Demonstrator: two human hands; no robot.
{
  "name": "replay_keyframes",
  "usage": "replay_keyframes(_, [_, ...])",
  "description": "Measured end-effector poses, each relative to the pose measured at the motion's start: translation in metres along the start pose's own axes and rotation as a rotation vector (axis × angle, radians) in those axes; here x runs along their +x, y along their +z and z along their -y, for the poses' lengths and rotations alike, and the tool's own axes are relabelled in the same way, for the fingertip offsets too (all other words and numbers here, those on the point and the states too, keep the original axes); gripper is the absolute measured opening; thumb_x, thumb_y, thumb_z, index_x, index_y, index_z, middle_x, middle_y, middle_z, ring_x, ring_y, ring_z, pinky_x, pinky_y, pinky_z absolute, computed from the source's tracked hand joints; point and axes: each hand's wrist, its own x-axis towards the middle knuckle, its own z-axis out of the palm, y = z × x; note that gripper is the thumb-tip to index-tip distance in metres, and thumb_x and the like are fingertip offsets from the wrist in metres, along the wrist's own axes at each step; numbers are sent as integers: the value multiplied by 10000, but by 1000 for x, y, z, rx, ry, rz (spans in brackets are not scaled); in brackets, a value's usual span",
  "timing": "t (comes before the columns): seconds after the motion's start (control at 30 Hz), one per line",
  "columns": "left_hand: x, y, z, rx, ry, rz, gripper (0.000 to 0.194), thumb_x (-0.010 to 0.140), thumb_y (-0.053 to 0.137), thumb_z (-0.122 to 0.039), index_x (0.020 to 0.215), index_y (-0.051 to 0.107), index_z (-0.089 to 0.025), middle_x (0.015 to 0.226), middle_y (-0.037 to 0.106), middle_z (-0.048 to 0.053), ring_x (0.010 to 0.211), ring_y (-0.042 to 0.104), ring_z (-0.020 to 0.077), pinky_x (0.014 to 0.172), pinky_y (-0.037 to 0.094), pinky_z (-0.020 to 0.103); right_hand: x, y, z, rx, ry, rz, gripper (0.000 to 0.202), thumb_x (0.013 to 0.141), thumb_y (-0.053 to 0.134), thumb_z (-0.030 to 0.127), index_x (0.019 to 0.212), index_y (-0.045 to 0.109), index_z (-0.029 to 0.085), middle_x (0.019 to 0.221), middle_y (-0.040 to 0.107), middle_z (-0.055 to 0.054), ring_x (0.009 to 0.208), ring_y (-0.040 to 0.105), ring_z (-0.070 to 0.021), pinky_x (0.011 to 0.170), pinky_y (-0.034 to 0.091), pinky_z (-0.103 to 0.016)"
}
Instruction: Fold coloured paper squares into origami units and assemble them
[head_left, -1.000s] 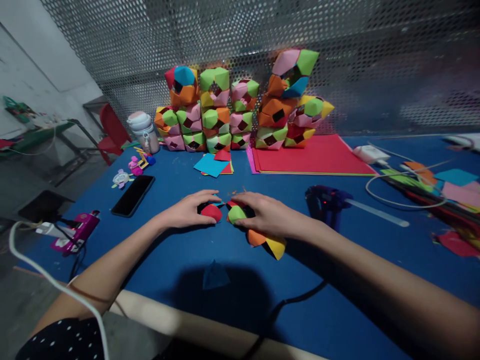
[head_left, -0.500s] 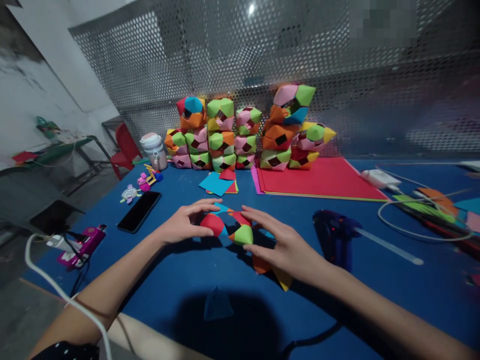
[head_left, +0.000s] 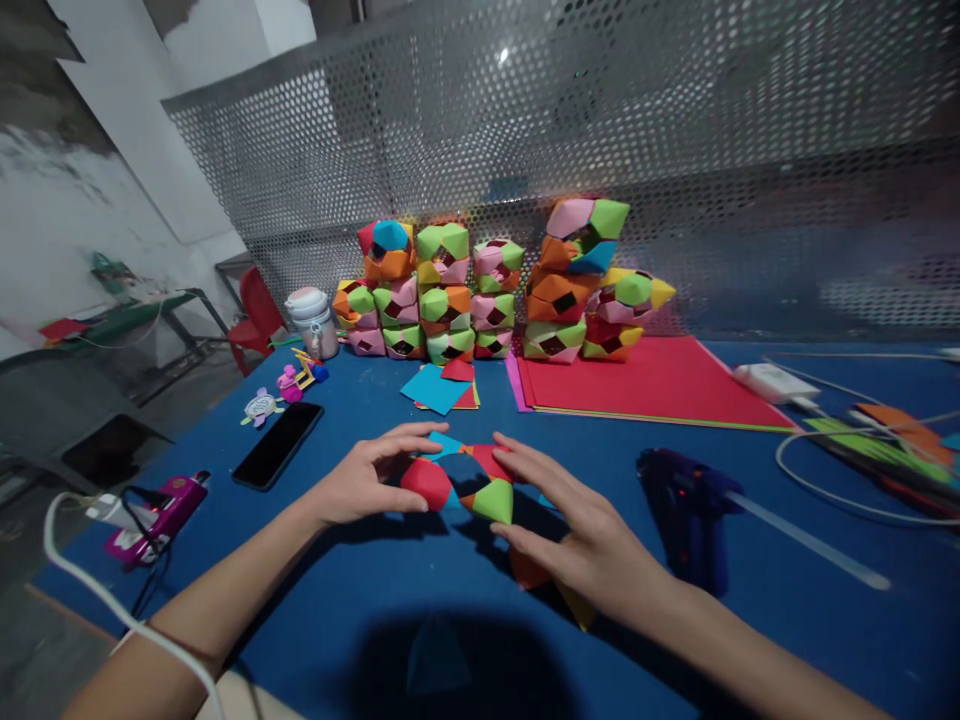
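Observation:
A folded-paper ring of red, blue, green and orange pieces [head_left: 493,499] is held between my two hands just over the blue table. On its left side, my left hand [head_left: 367,475] pinches the red part between thumb and fingers. My right hand [head_left: 566,515] grips the opposite side, fingers on a red piece and thumb by the green one. Orange and yellow folded paper [head_left: 529,571] lies partly hidden under my right hand. Nearer to me, a blue folded paper piece [head_left: 437,660] rests in shadow.
Stacked paper modules [head_left: 450,310] stand at the back. Blue paper squares [head_left: 437,388] and red sheets [head_left: 652,385] lie before them. A hot glue gun [head_left: 686,500] with a glue stick is at right. A phone [head_left: 279,446] and purple power strip [head_left: 157,520] are left, beside a white cable [head_left: 97,590].
The view has tilted up a little, so everything sits lower in the picture. Both hands keep their hold on the paper ring, with hardly any shift.

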Motion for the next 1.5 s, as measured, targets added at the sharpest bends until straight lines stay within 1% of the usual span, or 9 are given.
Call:
replay_keyframes(0.1, [0,2,0,-12,18,2,503,664,765,-238,1139,614,-307,1381,450,88,1276,424,265,993,406,445,-1,1,0,-10,-16,4,594,826,589,246,1367,344,252,1410,413,-119,1282,411,-240,1005,433,-435])
replay_keyframes(0.43, [0,9,1,-120,-10,-38,503,672,756,-205,1143,615,-312,1391,432,72,1261,441,264,951,460,415,-1,4,-2,-63,-53,-26,574,834,577,244,1364,360,237,1400,428,-119,1273,426,-235,1000,440,-407])
replay_keyframes(0.63, [-1,10,2,-54,27,-63,520,651,771,-215,1142,620,-294,1384,439,88,1268,425,290,946,462,424,-2,3,-4,-119,-101,-23,548,848,558,236,1361,368,207,1407,407,-144,1266,431,-237,1002,432,-405])
replay_keyframes(0.8, [-3,9,2,72,68,-69,528,660,765,-215,1159,610,-291,1380,446,92,1279,410,290,1012,390,466,-1,2,-5,-161,-134,-19,552,857,547,226,1371,345,212,1404,402,-151,1259,434,-234,987,444,-405])
replay_keyframes(0.97, [-3,11,3,76,81,-61,536,659,766,-217,1166,605,-286,1376,448,100,1275,415,287,1014,383,466,-2,5,-6,-178,-134,-18,551,855,550,223,1367,350,212,1405,401,-154,1260,433,-238,982,447,-411])
replay_keyframes(1.07, [-3,13,3,74,74,-49,539,657,768,-210,1164,605,-293,1380,443,96,1268,425,284,1011,386,460,-3,7,-7,-116,-88,-22,548,846,563,242,1357,368,215,1400,419,-141,1265,432,-236,991,441,-411])
replay_keyframes(1.2, [-2,13,4,40,62,-34,519,668,759,-214,1158,607,-294,1386,438,97,1269,425,284,978,419,445,-1,6,-4,9,17,21,544,819,597,278,1329,418,225,1368,472,-109,1260,442,-233,996,440,-407])
replay_keyframes(1.4, [0,10,2,59,40,-8,502,683,747,-211,1158,607,-293,1371,457,92,1264,432,272,1003,392,450,7,-3,4,168,243,104,528,784,619,324,1288,487,241,1336,512,-69,1246,455,-239,1019,411,-427])
replay_keyframes(1.5, [1,9,2,45,14,11,485,697,735,-206,1158,607,-281,1379,448,97,1272,422,269,1000,397,438,9,-7,6,233,327,142,529,775,622,350,1282,497,268,1328,519,-51,1200,501,-240,1005,424,-431])
